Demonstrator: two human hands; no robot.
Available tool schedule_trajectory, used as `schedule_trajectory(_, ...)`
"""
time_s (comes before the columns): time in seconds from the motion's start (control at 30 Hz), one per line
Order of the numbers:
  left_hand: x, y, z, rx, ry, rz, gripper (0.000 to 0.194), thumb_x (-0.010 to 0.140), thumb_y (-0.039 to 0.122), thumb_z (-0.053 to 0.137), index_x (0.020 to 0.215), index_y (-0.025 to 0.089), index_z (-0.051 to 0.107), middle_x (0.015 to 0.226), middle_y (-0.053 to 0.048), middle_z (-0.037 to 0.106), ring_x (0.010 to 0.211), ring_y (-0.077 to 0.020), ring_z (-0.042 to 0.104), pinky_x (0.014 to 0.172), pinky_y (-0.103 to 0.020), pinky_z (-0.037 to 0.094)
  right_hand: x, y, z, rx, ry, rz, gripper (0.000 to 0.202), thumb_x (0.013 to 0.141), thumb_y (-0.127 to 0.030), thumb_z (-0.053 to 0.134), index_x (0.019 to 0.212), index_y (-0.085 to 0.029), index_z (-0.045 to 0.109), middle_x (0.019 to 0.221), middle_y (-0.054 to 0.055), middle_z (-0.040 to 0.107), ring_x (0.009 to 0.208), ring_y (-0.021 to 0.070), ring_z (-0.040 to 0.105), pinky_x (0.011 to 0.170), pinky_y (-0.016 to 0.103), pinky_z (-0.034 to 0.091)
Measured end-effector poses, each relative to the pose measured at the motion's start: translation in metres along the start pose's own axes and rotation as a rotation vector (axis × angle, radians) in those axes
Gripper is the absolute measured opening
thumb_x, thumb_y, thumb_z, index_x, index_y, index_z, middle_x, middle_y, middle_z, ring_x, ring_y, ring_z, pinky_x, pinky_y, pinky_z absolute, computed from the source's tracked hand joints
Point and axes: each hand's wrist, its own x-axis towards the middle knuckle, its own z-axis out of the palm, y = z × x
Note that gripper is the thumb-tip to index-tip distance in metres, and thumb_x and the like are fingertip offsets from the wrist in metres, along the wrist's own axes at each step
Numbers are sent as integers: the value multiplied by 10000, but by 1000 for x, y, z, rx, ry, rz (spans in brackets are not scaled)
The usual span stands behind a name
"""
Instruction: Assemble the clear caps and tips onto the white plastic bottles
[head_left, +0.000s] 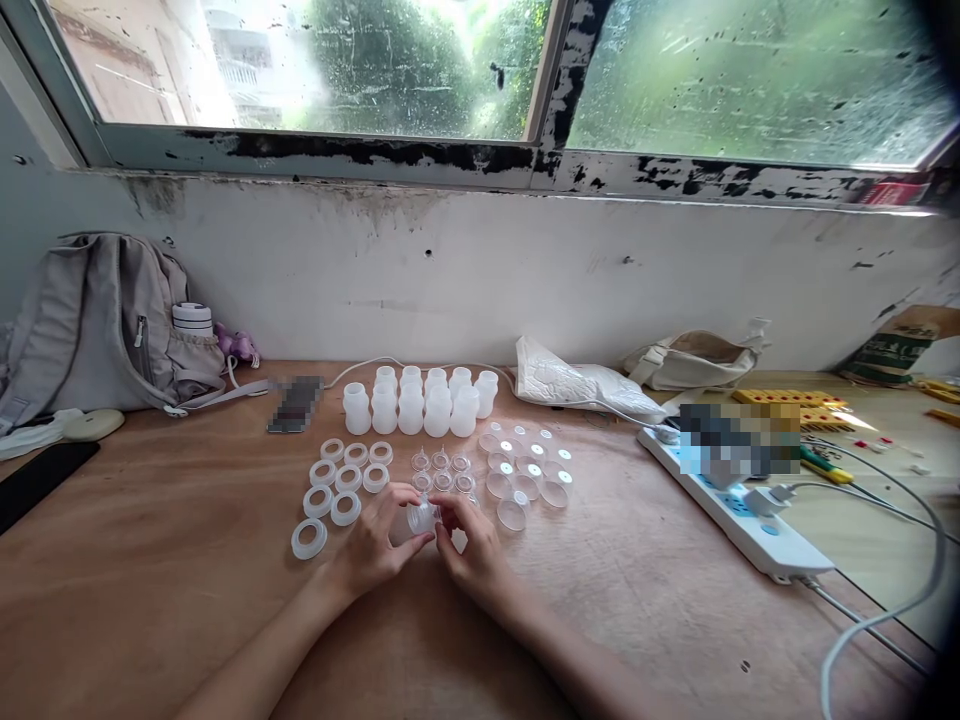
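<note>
Between my two hands is a small translucent ribbed screw ring point(422, 517), held upright just above the table. My left hand point(382, 538) pinches it from the left with thumb and fingers. From the right, the fingertips of my right hand point(471, 545) close on its edge. Whether a second small part sits in it, I cannot tell. Just beyond my fingers stand several clear teats point(441, 461) in rows. Left of them lie several translucent screw rings point(347, 478). To the right are several clear domed caps point(527, 487), and behind stand several frosted white bottles point(410, 408).
A white power strip point(731, 500) with plugs and cables lies at the right. A grey backpack point(97, 320) stands at the left by a blurred phone point(296, 404). Along the wall lie a white plastic package point(577, 385) and a beige bag point(694, 360).
</note>
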Motion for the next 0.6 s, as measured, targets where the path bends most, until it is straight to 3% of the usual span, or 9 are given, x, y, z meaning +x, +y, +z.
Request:
schedule_trajectory(0.3, -1, 1, 1, 9, -23, 10, 318, 759, 251, 579, 1047, 201, 454, 1014, -58, 550, 1014, -186, 510, 864, -341, 441, 2, -8, -7, 278, -74, 190, 386, 665, -29, 425, 998, -205, 508, 778, 12, 569, 741, 142, 547, 690, 274, 442)
schedule_trajectory(0.43, -2, -2, 1, 5, -3, 22, 378, 719, 320, 622, 1042, 214, 456, 1004, -51, 573, 992, -193, 533, 850, -347, 452, 5, -8, -7, 509, -65, 358, 269, 704, -92, 471, 945, -203, 513, 745, 7, 578, 709, 140, 548, 654, 270, 437)
schedule_trajectory(0.6, -3, -2, 3, -84, 43, 31, 372, 667, 310, 673, 956, 196, 467, 997, -71, 572, 941, -193, 560, 792, -338, 479, 10, -7, -6, 705, 23, 439, 186, 664, -196, 628, 830, -197, 544, 773, 5, 552, 721, 133, 529, 666, 262, 438)
